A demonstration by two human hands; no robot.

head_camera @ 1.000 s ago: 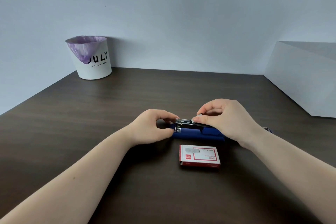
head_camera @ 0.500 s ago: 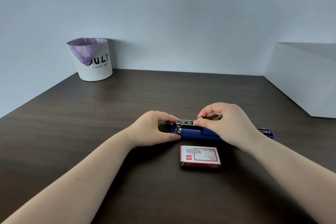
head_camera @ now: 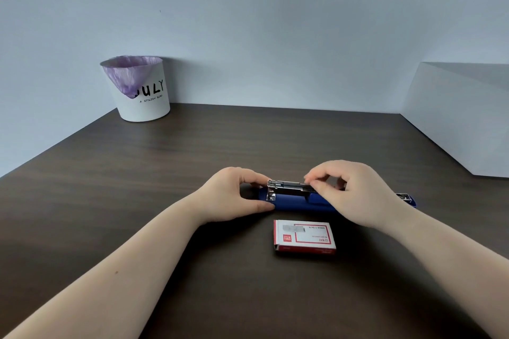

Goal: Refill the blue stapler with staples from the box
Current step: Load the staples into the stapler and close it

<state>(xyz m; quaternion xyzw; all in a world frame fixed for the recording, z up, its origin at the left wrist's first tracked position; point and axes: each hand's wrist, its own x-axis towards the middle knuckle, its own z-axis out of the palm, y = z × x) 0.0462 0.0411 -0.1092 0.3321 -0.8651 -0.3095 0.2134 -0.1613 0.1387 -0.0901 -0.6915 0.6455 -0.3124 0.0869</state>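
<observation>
The blue stapler [head_camera: 296,203] lies opened flat on the dark wooden table, its metal staple channel [head_camera: 289,186] facing up and its lid end [head_camera: 405,197] sticking out to the right. My left hand [head_camera: 234,195] grips the stapler's left front end between thumb and fingers. My right hand [head_camera: 355,195] hovers over the channel's middle, thumb and forefinger pinched on the channel's top edge; a staple strip between them cannot be made out. The red and white staple box [head_camera: 304,238] lies shut on the table just in front of the stapler.
A white bin [head_camera: 143,96] with a purple liner stands at the table's back left corner against the wall. A large white box [head_camera: 465,118] fills the right side. The dark table [head_camera: 248,146] stretches behind the stapler to the wall.
My right hand's pinch has slid to the right along the metal channel, baring more of it, and the stapler's lid end now shows at the right. The left hand keeps its grip.
</observation>
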